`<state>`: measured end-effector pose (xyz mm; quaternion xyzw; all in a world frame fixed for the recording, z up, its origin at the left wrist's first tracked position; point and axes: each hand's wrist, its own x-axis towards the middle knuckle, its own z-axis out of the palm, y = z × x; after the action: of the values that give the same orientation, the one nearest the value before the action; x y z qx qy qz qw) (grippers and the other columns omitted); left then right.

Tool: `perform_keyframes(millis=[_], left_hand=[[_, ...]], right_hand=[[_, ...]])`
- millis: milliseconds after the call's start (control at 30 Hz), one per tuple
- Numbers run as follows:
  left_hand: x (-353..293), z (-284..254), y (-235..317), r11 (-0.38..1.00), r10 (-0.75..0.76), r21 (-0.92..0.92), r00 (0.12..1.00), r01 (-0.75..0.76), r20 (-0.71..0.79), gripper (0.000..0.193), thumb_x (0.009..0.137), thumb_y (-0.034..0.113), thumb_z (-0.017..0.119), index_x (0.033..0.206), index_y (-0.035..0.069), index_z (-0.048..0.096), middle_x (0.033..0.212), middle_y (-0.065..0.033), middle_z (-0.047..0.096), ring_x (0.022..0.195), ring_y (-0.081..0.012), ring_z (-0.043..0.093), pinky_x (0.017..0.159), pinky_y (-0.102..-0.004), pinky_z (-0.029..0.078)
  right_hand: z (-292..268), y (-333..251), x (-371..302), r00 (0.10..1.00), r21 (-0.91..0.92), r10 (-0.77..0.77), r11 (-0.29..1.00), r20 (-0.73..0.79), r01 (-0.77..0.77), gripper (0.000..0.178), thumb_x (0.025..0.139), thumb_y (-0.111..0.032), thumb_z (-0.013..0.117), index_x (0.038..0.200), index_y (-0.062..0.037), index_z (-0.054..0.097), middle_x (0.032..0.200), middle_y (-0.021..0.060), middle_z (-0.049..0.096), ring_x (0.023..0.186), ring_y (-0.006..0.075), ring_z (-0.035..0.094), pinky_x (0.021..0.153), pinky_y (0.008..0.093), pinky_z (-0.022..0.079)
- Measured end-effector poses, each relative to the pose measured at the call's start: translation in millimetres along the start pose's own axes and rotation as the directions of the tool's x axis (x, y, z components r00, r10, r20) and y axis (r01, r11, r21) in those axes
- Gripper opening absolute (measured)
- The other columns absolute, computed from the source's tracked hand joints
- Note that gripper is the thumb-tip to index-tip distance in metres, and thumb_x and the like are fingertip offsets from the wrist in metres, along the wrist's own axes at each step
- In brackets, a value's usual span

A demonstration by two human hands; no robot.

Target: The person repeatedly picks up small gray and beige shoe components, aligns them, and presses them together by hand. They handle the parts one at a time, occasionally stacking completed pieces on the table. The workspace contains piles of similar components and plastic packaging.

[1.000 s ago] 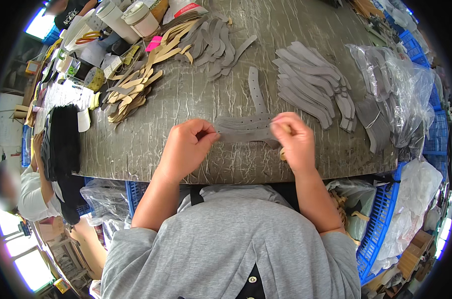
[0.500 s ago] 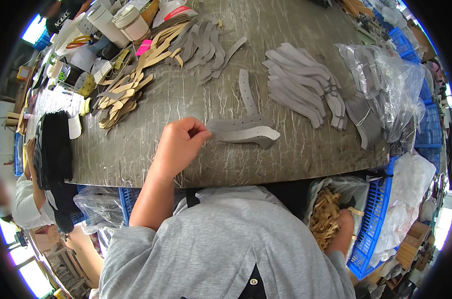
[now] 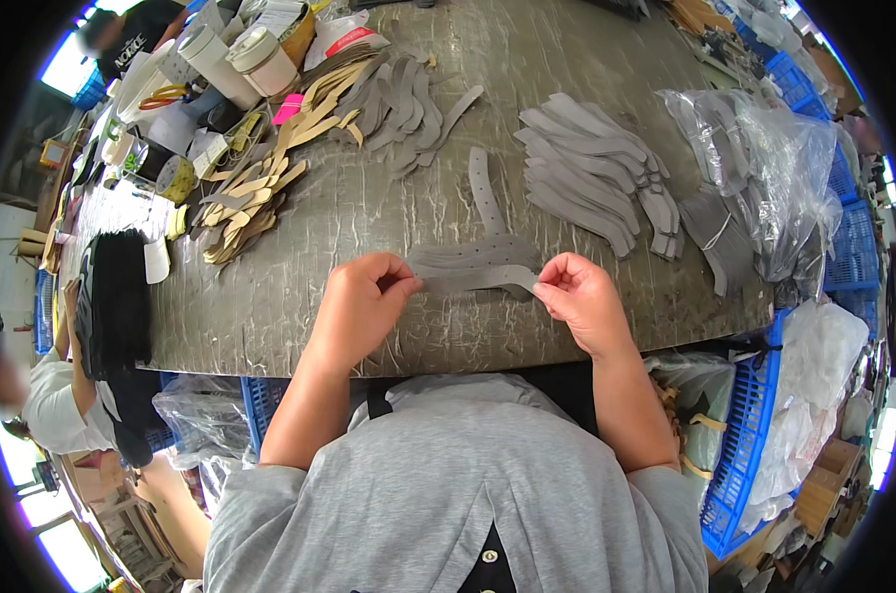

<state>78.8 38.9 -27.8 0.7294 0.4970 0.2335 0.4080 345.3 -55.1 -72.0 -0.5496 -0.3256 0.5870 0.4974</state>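
A curved grey strip [image 3: 475, 280] stretches between my two hands near the table's front edge. My left hand [image 3: 367, 296] pinches its left end between thumb and fingertips. At the other end, my right hand [image 3: 581, 298] is closed in a pinch on the strip's tip. Just behind it lies a small stack of similar grey strips [image 3: 458, 254] with small dark holes along them. Another holed strip [image 3: 485, 188] points away from that stack toward the far side.
Layered grey strips [image 3: 586, 173] lie right of centre, beside clear plastic bags [image 3: 779, 168]. Tan and grey pieces [image 3: 260, 203], a white jar [image 3: 263, 61] and black material [image 3: 117, 296] sit left. A blue crate [image 3: 749, 435] stands low right. Another person [image 3: 62, 395] works at left.
My right hand has come up from the bin of brown scraps to the strip's right end. My left hand keeps its pinch. The front strip looks less pale than before.
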Motion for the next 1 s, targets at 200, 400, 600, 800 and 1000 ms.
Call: perform_keyframes(millis=[200, 400, 600, 800, 1000], left_hand=[[14.7, 1.3, -26.4, 0.995, -0.099, 0.001, 0.994, 0.099, 0.036, 0.009, 0.082, 0.007, 0.072, 0.084, -0.001, 0.067, 0.066, -0.0009, 0.061, 0.061, -0.0069, 0.051, 0.056, -0.0247, 0.042], [27.1, 10.5, -38.1, 0.987, -0.147, 0.082, 0.985, 0.14, 0.086, 0.013, 0.081, 0.01, 0.072, 0.084, -0.002, 0.069, 0.066, -0.0028, 0.062, 0.059, -0.0078, 0.053, 0.055, -0.0257, 0.043], [31.5, 15.7, -50.1, 0.986, -0.163, 0.055, 0.982, 0.158, 0.1, 0.013, 0.081, 0.011, 0.073, 0.085, -0.002, 0.07, 0.066, -0.0035, 0.064, 0.058, -0.0089, 0.056, 0.056, -0.0259, 0.045], [33.5, 15.6, -53.3, 0.984, -0.174, 0.059, 0.979, 0.168, 0.109, 0.014, 0.082, 0.011, 0.073, 0.085, -0.002, 0.07, 0.066, -0.0034, 0.064, 0.058, -0.0087, 0.057, 0.056, -0.0254, 0.046], [35.1, 14.9, -53.0, 0.984, -0.173, 0.066, 0.978, 0.166, 0.121, 0.014, 0.082, 0.011, 0.073, 0.084, -0.002, 0.07, 0.066, -0.0034, 0.064, 0.058, -0.0086, 0.056, 0.056, -0.0255, 0.046]], right_hand=[[6.8, 18.2, 16.3, 0.991, -0.328, -0.117, 0.94, -0.066, 0.089, 0.013, 0.085, 0.001, 0.068, 0.091, -0.0035, 0.058, 0.081, -0.003, 0.059, 0.07, 0.0032, 0.052, 0.064, 0.0197, 0.043], [7.5, 21.7, 14.1, 0.987, -0.413, -0.127, 0.908, -0.102, 0.074, 0.013, 0.085, 0.001, 0.069, 0.09, -0.0029, 0.057, 0.078, -0.0021, 0.059, 0.07, 0.0035, 0.052, 0.062, 0.0204, 0.043], [4.7, 28.9, 18.8, 0.977, -0.411, -0.173, 0.905, -0.124, 0.108, 0.014, 0.081, -0.001, 0.071, 0.087, -0.0003, 0.059, 0.074, 0.0026, 0.063, 0.066, 0.0067, 0.057, 0.058, 0.0238, 0.046], [5.4, 29.2, 19.0, 0.974, -0.458, -0.198, 0.88, -0.107, 0.128, 0.014, 0.08, -0.002, 0.072, 0.086, 0.0003, 0.059, 0.074, 0.0039, 0.064, 0.066, 0.0083, 0.059, 0.06, 0.0248, 0.048], [7.7, 27.8, 18.9, 0.971, -0.501, -0.196, 0.859, -0.138, 0.103, 0.015, 0.078, -0.002, 0.073, 0.084, 0.0004, 0.06, 0.071, 0.0062, 0.065, 0.065, 0.0108, 0.062, 0.06, 0.0266, 0.049]])
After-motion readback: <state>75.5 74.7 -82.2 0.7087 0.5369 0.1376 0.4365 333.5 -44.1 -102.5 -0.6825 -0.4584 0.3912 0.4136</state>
